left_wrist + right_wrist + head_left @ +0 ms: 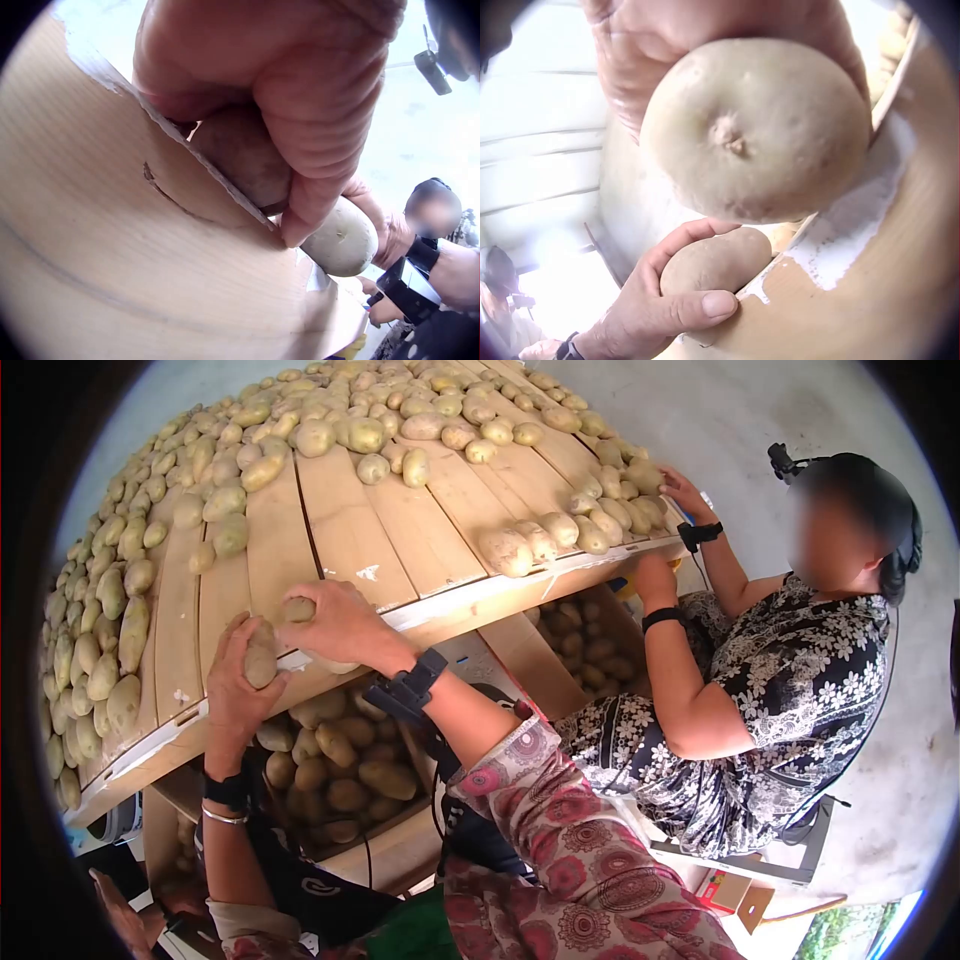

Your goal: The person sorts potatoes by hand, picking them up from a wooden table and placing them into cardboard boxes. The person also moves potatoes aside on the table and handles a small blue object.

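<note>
My left hand [237,695] grips an oval potato [261,656] at the edge of the wooden slatted table [350,540], thumb on one side and fingers on the other. Just right of it, my right hand [345,622] holds a potato [298,609] at its fingers. Below that palm a second pale potato [335,664] shows partly. Close up in the right wrist view, a large potato [754,131] with a stem scar sits against the palm. Beyond it, my left hand [649,304] curls round its potato [716,262].
Many potatoes [225,500] cover the far and left parts of the tabletop. Under the edge stands a crate of potatoes [345,795]; another potato crate [590,650] is further right. To the right, a person [740,690] in a floral garment handles potatoes at the same table.
</note>
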A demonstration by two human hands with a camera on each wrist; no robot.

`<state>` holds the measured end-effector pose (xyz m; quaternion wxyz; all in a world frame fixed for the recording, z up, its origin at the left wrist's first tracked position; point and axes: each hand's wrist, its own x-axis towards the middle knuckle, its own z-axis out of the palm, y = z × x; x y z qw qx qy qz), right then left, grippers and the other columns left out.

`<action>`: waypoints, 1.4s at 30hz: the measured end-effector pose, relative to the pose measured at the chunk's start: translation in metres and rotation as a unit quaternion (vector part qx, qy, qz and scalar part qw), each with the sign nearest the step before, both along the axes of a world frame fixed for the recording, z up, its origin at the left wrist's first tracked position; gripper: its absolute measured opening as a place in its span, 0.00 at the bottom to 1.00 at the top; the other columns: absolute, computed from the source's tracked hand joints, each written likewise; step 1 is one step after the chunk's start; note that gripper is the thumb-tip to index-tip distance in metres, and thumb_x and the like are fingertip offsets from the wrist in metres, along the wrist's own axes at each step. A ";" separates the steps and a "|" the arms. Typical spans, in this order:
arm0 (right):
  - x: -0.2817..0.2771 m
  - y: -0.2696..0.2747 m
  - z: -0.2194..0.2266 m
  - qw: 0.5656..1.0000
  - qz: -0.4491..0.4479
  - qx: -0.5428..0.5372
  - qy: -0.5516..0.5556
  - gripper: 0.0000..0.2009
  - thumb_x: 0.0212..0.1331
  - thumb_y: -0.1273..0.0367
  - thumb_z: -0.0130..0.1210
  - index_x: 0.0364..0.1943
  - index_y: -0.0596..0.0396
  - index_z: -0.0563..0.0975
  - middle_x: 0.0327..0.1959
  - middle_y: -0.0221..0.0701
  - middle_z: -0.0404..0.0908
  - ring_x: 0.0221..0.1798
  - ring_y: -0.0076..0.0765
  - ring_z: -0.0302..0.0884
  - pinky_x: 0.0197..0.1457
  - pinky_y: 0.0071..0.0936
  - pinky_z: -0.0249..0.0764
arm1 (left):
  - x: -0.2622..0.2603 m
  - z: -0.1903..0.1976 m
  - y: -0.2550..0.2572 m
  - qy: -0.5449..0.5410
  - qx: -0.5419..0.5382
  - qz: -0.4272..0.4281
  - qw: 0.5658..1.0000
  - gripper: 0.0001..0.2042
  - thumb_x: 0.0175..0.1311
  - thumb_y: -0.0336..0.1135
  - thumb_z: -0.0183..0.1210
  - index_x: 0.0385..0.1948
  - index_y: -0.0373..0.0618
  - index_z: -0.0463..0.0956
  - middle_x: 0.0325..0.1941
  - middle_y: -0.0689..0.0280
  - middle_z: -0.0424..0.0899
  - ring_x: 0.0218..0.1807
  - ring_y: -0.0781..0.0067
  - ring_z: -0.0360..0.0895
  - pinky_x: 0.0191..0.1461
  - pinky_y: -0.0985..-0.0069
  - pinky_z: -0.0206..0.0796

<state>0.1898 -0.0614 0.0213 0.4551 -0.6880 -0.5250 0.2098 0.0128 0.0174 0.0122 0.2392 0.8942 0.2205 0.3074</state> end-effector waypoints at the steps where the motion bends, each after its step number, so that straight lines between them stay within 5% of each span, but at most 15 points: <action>1: 0.000 0.004 -0.001 1.000 0.000 0.003 -0.002 0.23 0.40 0.57 0.60 0.39 0.58 0.78 0.34 0.48 0.79 0.39 0.48 0.78 0.43 0.35 0.73 | 0.000 0.001 0.000 0.007 0.012 0.008 1.000 0.31 0.39 0.27 0.66 0.53 0.44 0.67 0.58 0.52 0.68 0.58 0.50 0.68 0.60 0.66 0.62; 6: 0.002 0.002 -0.007 0.998 0.007 0.024 0.060 0.22 0.42 0.57 0.61 0.38 0.58 0.78 0.32 0.46 0.79 0.38 0.47 0.78 0.41 0.34 0.72 | 0.003 -0.004 0.000 0.008 -0.004 0.008 1.000 0.33 0.37 0.24 0.65 0.54 0.43 0.66 0.60 0.52 0.68 0.60 0.53 0.67 0.62 0.67 0.60; 12: -0.016 0.003 -0.007 0.999 -0.030 -0.006 -0.041 0.23 0.44 0.56 0.60 0.42 0.57 0.76 0.36 0.45 0.79 0.43 0.50 0.76 0.47 0.37 0.70 | -0.001 -0.008 0.002 0.006 0.003 0.013 1.000 0.34 0.36 0.23 0.65 0.54 0.43 0.66 0.59 0.52 0.68 0.60 0.53 0.67 0.62 0.67 0.60; 21: -0.022 0.006 -0.011 0.999 -0.027 0.037 0.004 0.21 0.50 0.59 0.55 0.44 0.60 0.73 0.41 0.47 0.75 0.49 0.52 0.70 0.54 0.39 0.66 | -0.004 -0.004 0.000 0.000 0.002 0.004 1.000 0.32 0.38 0.25 0.65 0.54 0.42 0.67 0.59 0.53 0.68 0.60 0.53 0.67 0.62 0.67 0.60; 28: -0.021 0.008 -0.015 0.999 -0.011 0.030 -0.038 0.20 0.51 0.58 0.56 0.41 0.59 0.75 0.37 0.46 0.77 0.45 0.52 0.73 0.49 0.39 0.68 | -0.005 -0.003 0.002 0.005 -0.008 0.001 1.000 0.33 0.38 0.25 0.65 0.54 0.42 0.66 0.59 0.53 0.68 0.60 0.52 0.67 0.62 0.67 0.60; 38: -0.001 0.003 -0.016 0.990 0.063 0.045 -0.117 0.33 0.37 0.50 0.63 0.44 0.63 0.75 0.43 0.52 0.76 0.49 0.55 0.72 0.54 0.39 0.68 | -0.003 -0.024 0.016 0.002 0.067 -0.003 0.998 0.30 0.42 0.32 0.63 0.53 0.44 0.68 0.54 0.52 0.73 0.57 0.50 0.69 0.60 0.66 0.62; 40: 0.008 0.008 -0.013 0.989 0.075 0.001 -0.128 0.31 0.39 0.51 0.63 0.44 0.62 0.76 0.40 0.49 0.78 0.47 0.52 0.75 0.52 0.35 0.69 | 0.000 -0.031 0.021 -0.027 0.094 -0.023 0.995 0.29 0.42 0.35 0.63 0.53 0.44 0.68 0.52 0.52 0.74 0.53 0.48 0.71 0.58 0.66 0.64; 41: 0.010 0.006 -0.011 0.985 0.138 -0.063 -0.081 0.30 0.45 0.52 0.62 0.48 0.59 0.75 0.38 0.36 0.80 0.40 0.26 0.75 0.48 0.25 0.70 | -0.003 -0.032 0.015 -0.005 0.078 -0.020 0.997 0.28 0.43 0.33 0.62 0.53 0.44 0.69 0.51 0.54 0.75 0.52 0.52 0.73 0.57 0.68 0.65; 42: -0.001 0.003 0.002 0.989 0.120 -0.067 -0.050 0.24 0.45 0.59 0.61 0.45 0.60 0.76 0.35 0.34 0.80 0.38 0.27 0.75 0.44 0.25 0.70 | -0.005 -0.026 0.010 0.012 0.065 -0.021 0.998 0.28 0.43 0.31 0.62 0.53 0.44 0.69 0.50 0.56 0.76 0.51 0.56 0.75 0.56 0.70 0.65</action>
